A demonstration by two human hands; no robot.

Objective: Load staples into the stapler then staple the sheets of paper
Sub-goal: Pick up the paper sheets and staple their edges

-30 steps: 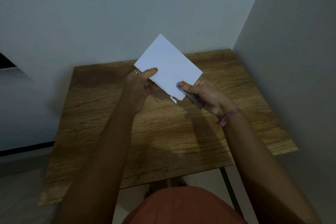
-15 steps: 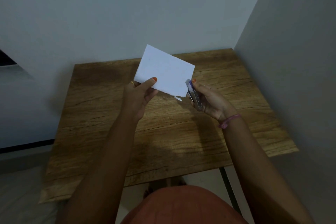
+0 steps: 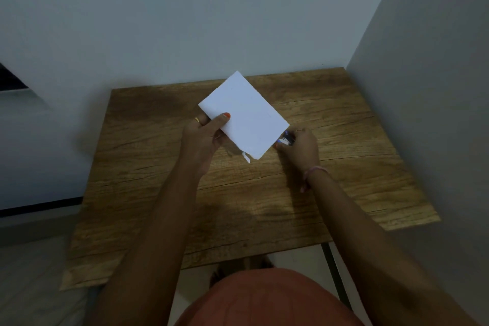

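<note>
My left hand pinches a small stack of white paper sheets by its left edge and holds it tilted above the wooden table. A small white scrap pokes out under the stack's near corner. My right hand is closed around a small blue and silver stapler, low over the table just right of the sheets' right corner. Most of the stapler is hidden by my fingers and the paper. Whether the stapler touches the table I cannot tell.
The table stands in a corner, with a wall close behind it and another wall along its right side. A dark metal table leg shows at the near right. My lap in orange cloth is below the near edge.
My right hand has dropped down and to the right with the stapler, away from the paper's edge. My left hand has turned the sheets clockwise so a corner points away.
</note>
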